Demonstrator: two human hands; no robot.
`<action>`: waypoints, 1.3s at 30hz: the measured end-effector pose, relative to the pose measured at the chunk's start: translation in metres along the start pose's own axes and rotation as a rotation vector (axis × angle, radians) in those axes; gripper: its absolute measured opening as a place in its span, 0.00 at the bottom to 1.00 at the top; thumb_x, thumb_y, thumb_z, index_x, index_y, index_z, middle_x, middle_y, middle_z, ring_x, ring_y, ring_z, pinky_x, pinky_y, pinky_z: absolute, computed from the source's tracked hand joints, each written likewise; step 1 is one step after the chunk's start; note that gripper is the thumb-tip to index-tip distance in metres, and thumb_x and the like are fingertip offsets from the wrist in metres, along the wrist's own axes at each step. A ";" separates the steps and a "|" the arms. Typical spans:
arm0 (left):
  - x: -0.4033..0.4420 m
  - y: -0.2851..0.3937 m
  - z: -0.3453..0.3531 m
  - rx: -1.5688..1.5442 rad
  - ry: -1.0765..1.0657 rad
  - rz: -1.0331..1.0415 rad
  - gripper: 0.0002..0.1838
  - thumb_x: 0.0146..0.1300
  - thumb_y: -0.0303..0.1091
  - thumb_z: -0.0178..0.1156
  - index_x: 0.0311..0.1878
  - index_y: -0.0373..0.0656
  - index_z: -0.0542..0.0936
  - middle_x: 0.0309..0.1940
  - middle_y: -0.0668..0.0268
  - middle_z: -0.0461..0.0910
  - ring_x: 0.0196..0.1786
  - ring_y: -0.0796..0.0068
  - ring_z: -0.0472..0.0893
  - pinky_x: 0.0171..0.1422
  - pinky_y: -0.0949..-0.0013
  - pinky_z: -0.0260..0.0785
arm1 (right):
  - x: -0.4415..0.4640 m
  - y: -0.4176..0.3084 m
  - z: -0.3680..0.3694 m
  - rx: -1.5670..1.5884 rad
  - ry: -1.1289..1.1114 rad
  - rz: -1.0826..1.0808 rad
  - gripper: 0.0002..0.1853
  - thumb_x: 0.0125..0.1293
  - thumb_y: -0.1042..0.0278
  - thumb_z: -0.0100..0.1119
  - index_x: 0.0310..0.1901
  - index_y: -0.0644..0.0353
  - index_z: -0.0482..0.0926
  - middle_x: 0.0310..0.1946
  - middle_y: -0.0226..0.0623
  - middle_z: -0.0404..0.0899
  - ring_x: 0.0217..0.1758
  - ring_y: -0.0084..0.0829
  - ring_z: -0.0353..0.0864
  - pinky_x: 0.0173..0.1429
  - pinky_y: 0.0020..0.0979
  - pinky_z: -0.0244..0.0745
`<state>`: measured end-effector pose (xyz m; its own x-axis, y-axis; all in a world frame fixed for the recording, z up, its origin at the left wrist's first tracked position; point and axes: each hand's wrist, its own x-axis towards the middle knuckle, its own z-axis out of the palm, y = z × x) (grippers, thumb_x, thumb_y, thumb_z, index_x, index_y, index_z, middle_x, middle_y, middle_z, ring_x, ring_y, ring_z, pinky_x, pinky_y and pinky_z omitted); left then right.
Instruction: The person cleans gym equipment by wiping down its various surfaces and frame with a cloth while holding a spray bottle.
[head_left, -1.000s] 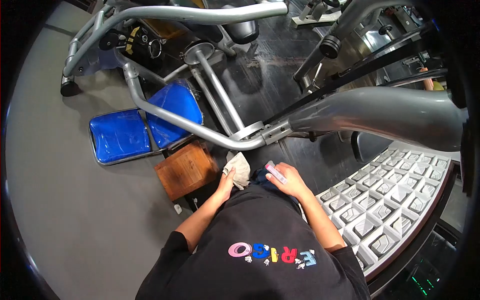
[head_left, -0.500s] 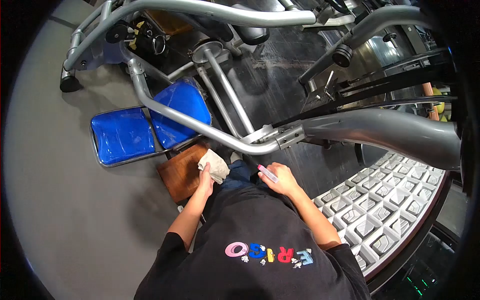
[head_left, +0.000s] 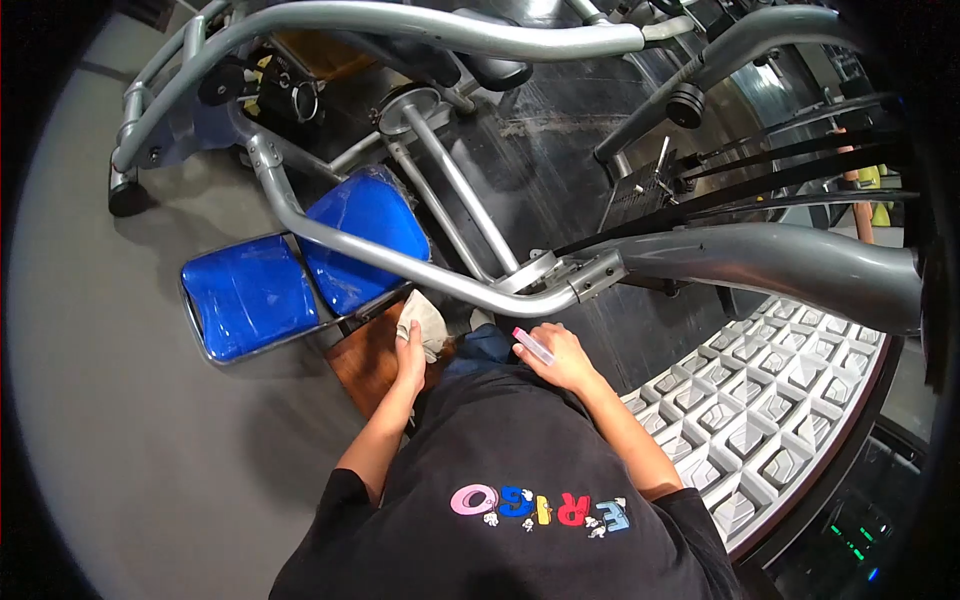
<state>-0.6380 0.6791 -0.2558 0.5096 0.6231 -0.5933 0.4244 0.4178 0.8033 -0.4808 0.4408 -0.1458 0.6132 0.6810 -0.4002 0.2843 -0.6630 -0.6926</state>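
Observation:
A crumpled off-white cloth point(head_left: 426, 328) is gripped in my left hand point(head_left: 408, 362), its top edge sticking up above the fingers. My right hand point(head_left: 564, 360) is closed around a slim clear tube with a pink cap point(head_left: 532, 346), which points up and to the left. Both hands are in front of my waist, some way apart. Beneath the cloth is a brown wooden surface point(head_left: 365, 362). The silver bent tube point(head_left: 420, 270) of a gym machine runs just beyond my hands, touched by neither.
A folding chair with a blue plastic-wrapped seat and back point(head_left: 248, 300) lies left of the machine. A thick grey machine arm point(head_left: 760, 262) crosses at right. Below it is a white studded panel point(head_left: 750, 410). Grey floor point(head_left: 130, 400) extends along the left.
The view has shifted slightly. The cloth in my left hand has changed shape and now looks narrower and more upright. My right hand keeps the tube in nearly the same place.

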 end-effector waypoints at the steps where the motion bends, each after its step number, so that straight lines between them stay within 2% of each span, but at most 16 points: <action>1: 0.004 0.015 -0.002 0.090 -0.032 0.033 0.25 0.73 0.41 0.54 0.67 0.38 0.70 0.66 0.56 0.72 0.67 0.60 0.72 0.70 0.60 0.64 | 0.000 0.001 0.002 0.018 0.026 0.010 0.22 0.66 0.46 0.59 0.31 0.61 0.79 0.31 0.46 0.78 0.42 0.50 0.81 0.48 0.47 0.75; 2: 0.011 0.024 -0.003 0.099 -0.048 0.035 0.25 0.73 0.41 0.54 0.67 0.38 0.70 0.66 0.56 0.72 0.67 0.60 0.72 0.70 0.60 0.64 | -0.001 0.003 0.004 0.024 0.040 0.020 0.22 0.66 0.46 0.59 0.31 0.61 0.79 0.31 0.46 0.78 0.42 0.50 0.81 0.48 0.47 0.75; 4: 0.026 0.039 -0.002 0.829 -0.067 0.617 0.28 0.64 0.33 0.59 0.68 0.39 0.70 0.68 0.55 0.70 0.72 0.55 0.67 0.76 0.57 0.56 | -0.004 0.009 0.007 0.027 0.066 -0.041 0.21 0.66 0.47 0.59 0.32 0.61 0.79 0.31 0.46 0.78 0.41 0.50 0.80 0.47 0.46 0.75; 5: 0.036 0.048 0.001 1.002 -0.160 0.782 0.34 0.55 0.28 0.61 0.69 0.42 0.70 0.70 0.57 0.68 0.76 0.53 0.61 0.80 0.52 0.45 | -0.007 0.012 0.007 0.034 0.076 -0.027 0.21 0.66 0.47 0.59 0.32 0.61 0.79 0.31 0.46 0.78 0.41 0.50 0.80 0.47 0.46 0.75; 9: 0.068 0.038 0.036 1.313 -0.394 0.793 0.32 0.55 0.30 0.61 0.67 0.46 0.72 0.71 0.61 0.67 0.77 0.52 0.58 0.79 0.44 0.42 | -0.027 0.025 0.014 0.112 0.111 0.068 0.21 0.66 0.47 0.60 0.32 0.60 0.78 0.30 0.46 0.77 0.40 0.49 0.79 0.46 0.45 0.74; 11: 0.066 0.022 0.070 1.399 -0.267 0.846 0.32 0.54 0.32 0.63 0.66 0.47 0.73 0.70 0.62 0.69 0.76 0.53 0.60 0.79 0.42 0.43 | -0.042 0.030 0.016 0.121 0.139 0.116 0.20 0.66 0.48 0.60 0.32 0.61 0.78 0.30 0.46 0.76 0.39 0.49 0.79 0.45 0.45 0.74; 14: 0.048 0.011 0.128 1.392 -0.535 0.859 0.23 0.57 0.36 0.60 0.58 0.46 0.78 0.59 0.62 0.78 0.68 0.61 0.71 0.75 0.42 0.50 | -0.067 0.041 0.025 0.140 0.144 0.255 0.20 0.65 0.48 0.61 0.33 0.61 0.79 0.30 0.46 0.76 0.38 0.49 0.79 0.45 0.44 0.74; 17: 0.053 0.004 0.176 1.430 -0.717 0.716 0.18 0.60 0.40 0.58 0.50 0.42 0.80 0.43 0.57 0.85 0.52 0.55 0.82 0.61 0.50 0.65 | -0.090 0.049 0.037 0.151 0.163 0.314 0.21 0.65 0.48 0.61 0.34 0.62 0.79 0.30 0.46 0.76 0.38 0.50 0.79 0.45 0.44 0.74; 18: 0.062 0.009 0.180 1.496 -0.807 0.642 0.18 0.61 0.42 0.57 0.50 0.41 0.80 0.44 0.56 0.85 0.51 0.53 0.82 0.57 0.48 0.68 | -0.098 0.051 0.039 0.150 0.165 0.322 0.21 0.64 0.48 0.61 0.34 0.62 0.79 0.31 0.46 0.77 0.38 0.49 0.79 0.45 0.45 0.74; 22: 0.097 0.037 0.152 1.565 -0.807 0.426 0.17 0.65 0.46 0.55 0.53 0.54 0.83 0.49 0.53 0.84 0.54 0.55 0.83 0.59 0.49 0.69 | -0.117 0.058 0.034 0.207 0.187 0.353 0.20 0.64 0.49 0.61 0.34 0.62 0.79 0.32 0.47 0.78 0.39 0.49 0.80 0.45 0.44 0.74; 24: 0.118 0.055 0.143 1.763 -0.799 0.402 0.18 0.66 0.48 0.54 0.55 0.53 0.82 0.49 0.54 0.84 0.54 0.55 0.83 0.61 0.49 0.68 | -0.126 0.069 0.034 0.216 0.214 0.330 0.20 0.64 0.50 0.62 0.33 0.62 0.79 0.30 0.47 0.77 0.39 0.49 0.80 0.44 0.44 0.74; 27: 0.139 0.060 0.132 1.670 -0.732 0.325 0.20 0.67 0.50 0.52 0.55 0.52 0.82 0.52 0.56 0.84 0.58 0.55 0.81 0.65 0.49 0.66 | -0.139 0.081 0.027 0.217 0.244 0.345 0.19 0.64 0.50 0.61 0.32 0.62 0.78 0.30 0.47 0.77 0.39 0.49 0.80 0.44 0.44 0.74; 31: 0.136 0.010 0.172 1.938 -0.835 0.241 0.29 0.66 0.56 0.46 0.58 0.47 0.81 0.58 0.53 0.80 0.62 0.52 0.78 0.69 0.50 0.64 | -0.160 0.093 0.022 0.209 0.275 0.369 0.19 0.64 0.51 0.62 0.31 0.63 0.77 0.29 0.46 0.76 0.37 0.49 0.79 0.43 0.44 0.73; 32: 0.119 0.003 0.191 1.751 -0.834 0.073 0.33 0.68 0.61 0.42 0.62 0.46 0.78 0.63 0.51 0.76 0.67 0.50 0.73 0.71 0.48 0.61 | -0.164 0.095 0.022 0.206 0.283 0.366 0.19 0.64 0.51 0.62 0.30 0.63 0.77 0.29 0.46 0.76 0.36 0.49 0.78 0.43 0.44 0.73; 36: 0.086 -0.028 0.248 1.458 -0.704 0.016 0.36 0.71 0.61 0.38 0.63 0.40 0.76 0.63 0.43 0.73 0.68 0.43 0.71 0.72 0.51 0.60 | -0.181 0.099 0.024 0.258 0.314 0.351 0.19 0.64 0.52 0.62 0.30 0.62 0.76 0.28 0.46 0.75 0.35 0.48 0.78 0.42 0.43 0.72; 39: 0.062 -0.009 0.229 1.488 -0.710 0.245 0.27 0.68 0.51 0.46 0.57 0.39 0.78 0.54 0.45 0.79 0.61 0.44 0.77 0.66 0.49 0.66 | -0.193 0.102 0.021 0.231 0.262 0.371 0.18 0.65 0.53 0.61 0.30 0.62 0.76 0.29 0.45 0.75 0.36 0.48 0.78 0.42 0.44 0.72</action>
<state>-0.4385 0.5631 -0.3115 0.7067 -0.0041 -0.7075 0.3704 -0.8498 0.3749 -0.5856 0.2481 -0.1520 0.8145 0.2926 -0.5010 -0.1400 -0.7389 -0.6591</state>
